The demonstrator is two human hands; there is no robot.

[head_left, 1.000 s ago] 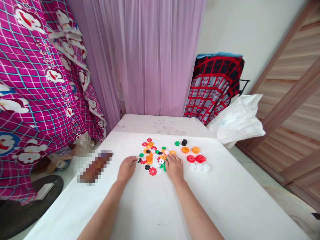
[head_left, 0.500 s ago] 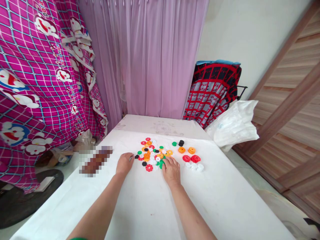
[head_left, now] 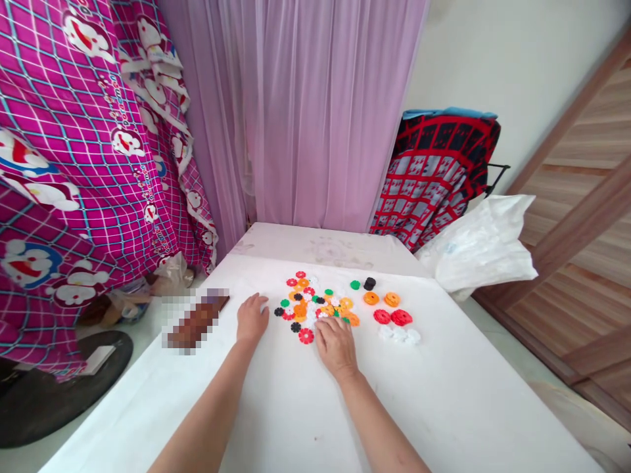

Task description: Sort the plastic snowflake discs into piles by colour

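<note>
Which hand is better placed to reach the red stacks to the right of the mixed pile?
Probably the right hand: it's at the pile's near edge, closer to the red stacks. The left hand is off the pile's left side, so it would have to cross over.

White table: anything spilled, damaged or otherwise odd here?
Yes: the brown object on the left of the table is coarsely pixelated, hiding its details. A small dark speck shows nearer the camera. No visible spill.
</note>
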